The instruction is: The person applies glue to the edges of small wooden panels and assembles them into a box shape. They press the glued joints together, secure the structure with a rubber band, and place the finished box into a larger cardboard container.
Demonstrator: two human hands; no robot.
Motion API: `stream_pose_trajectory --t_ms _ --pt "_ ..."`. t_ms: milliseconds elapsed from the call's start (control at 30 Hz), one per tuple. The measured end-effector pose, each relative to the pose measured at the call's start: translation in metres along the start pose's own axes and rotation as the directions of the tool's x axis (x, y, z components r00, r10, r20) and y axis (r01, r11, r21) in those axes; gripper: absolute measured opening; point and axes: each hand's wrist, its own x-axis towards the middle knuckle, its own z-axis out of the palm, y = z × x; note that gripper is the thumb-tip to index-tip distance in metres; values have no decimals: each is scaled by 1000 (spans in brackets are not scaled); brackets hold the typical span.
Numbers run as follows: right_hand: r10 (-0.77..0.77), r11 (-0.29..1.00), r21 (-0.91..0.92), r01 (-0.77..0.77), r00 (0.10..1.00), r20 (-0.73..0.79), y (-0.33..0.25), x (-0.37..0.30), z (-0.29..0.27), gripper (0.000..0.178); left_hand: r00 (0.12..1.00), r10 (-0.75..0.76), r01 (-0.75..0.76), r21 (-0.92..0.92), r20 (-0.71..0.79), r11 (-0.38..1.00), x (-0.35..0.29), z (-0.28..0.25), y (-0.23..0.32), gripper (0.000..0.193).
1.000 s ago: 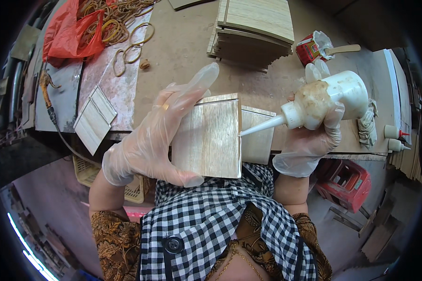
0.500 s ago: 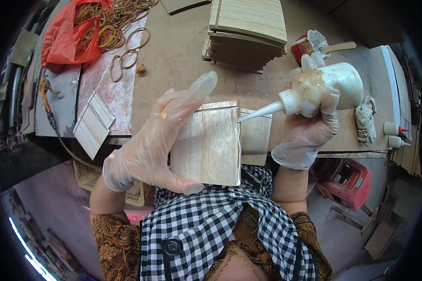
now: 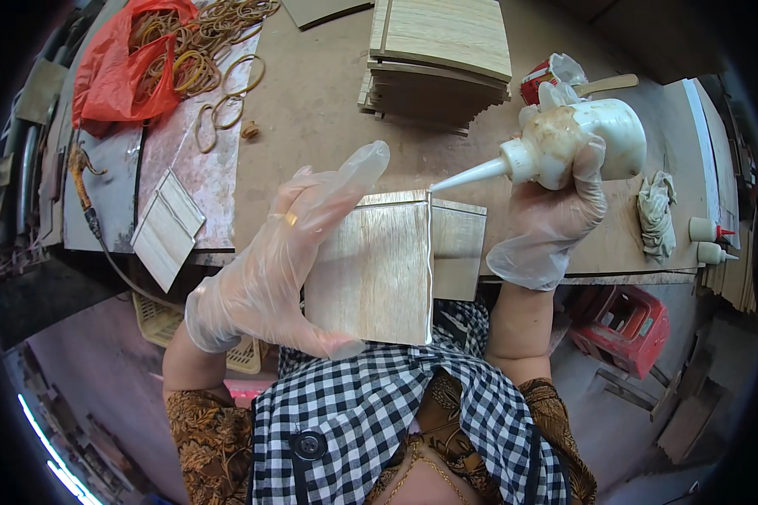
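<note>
My gloved left hand (image 3: 290,252) grips a square, light wooden panel (image 3: 370,273) by its left side, thumb at the near edge and fingers toward the far edge. A white line of glue (image 3: 430,269) runs along the panel's right edge. In my gloved right hand (image 3: 564,202) a white glue bottle (image 3: 611,139), stained brown near its neck, lies tipped on its side. Its long nozzle (image 3: 467,178) points left, with the tip at the panel's far right corner. Partly covered by the held panel, another wooden panel (image 3: 459,252) rests at the table edge.
A stack of wooden panels (image 3: 442,34) stands at the back. Far left lie a red plastic bag (image 3: 126,84), rubber bands (image 3: 202,63) and a loose panel (image 3: 168,231). To the right are a red container (image 3: 537,82), a crumpled cloth (image 3: 656,215) and small bottles (image 3: 706,230).
The nozzle tip has moved away from me along the panel's right edge to its far corner, and the glue line now reaches farther. The held panel has shifted slightly toward me.
</note>
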Motion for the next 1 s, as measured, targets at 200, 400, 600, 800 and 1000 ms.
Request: stream_pose_trajectory --t_ms 200,400,600,800,1000 --pt "-24 999 -28 21 992 -124 8 6 3 55 997 -67 68 -25 26 997 -1 -4 3 132" --pt "88 996 3 -88 995 -44 -16 -3 -35 65 891 -428 437 34 -149 899 -23 -21 -18 119" --pt "-394 918 -151 366 888 -239 -88 0 -120 48 933 -329 358 437 -142 825 -21 -26 -7 110" --pt "-921 385 -631 673 238 -308 -222 44 -193 12 957 -263 199 386 120 901 34 33 17 127" --pt "-928 370 -730 575 259 -267 -220 28 -227 15 930 -247 160 306 272 939 68 66 19 131"
